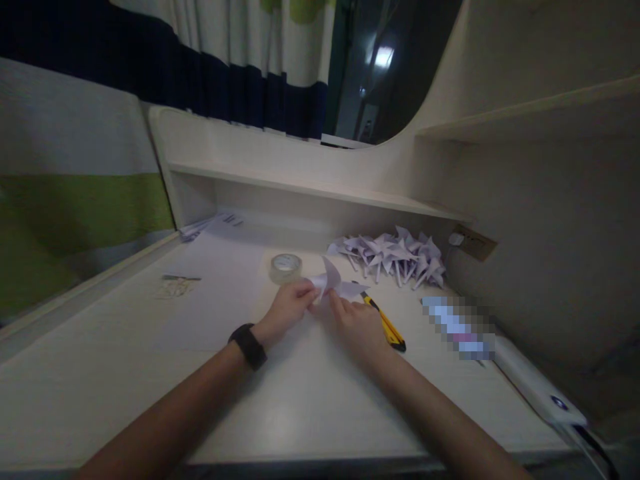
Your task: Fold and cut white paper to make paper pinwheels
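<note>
A white paper pinwheel (331,277) with curved, pointed blades is between my two hands, over the middle of the desk. My left hand (290,305), with a black watch on its wrist, pinches the pinwheel's left side. From the right, my right hand (357,323) has its fingers closed at the pinwheel's centre; its fingertips are partly hidden. Just behind my left hand lies a roll of clear tape (285,267). A yellow and black utility knife (387,327) rests beside my right hand, partly covered by it.
Several finished paper pinwheels (390,253) are heaped at the back right. White paper sheets (215,273) lie at the left, with a small pile of pale bits (175,287) on them. A white power strip (535,383) runs along the right edge. A low shelf (310,190) spans the back.
</note>
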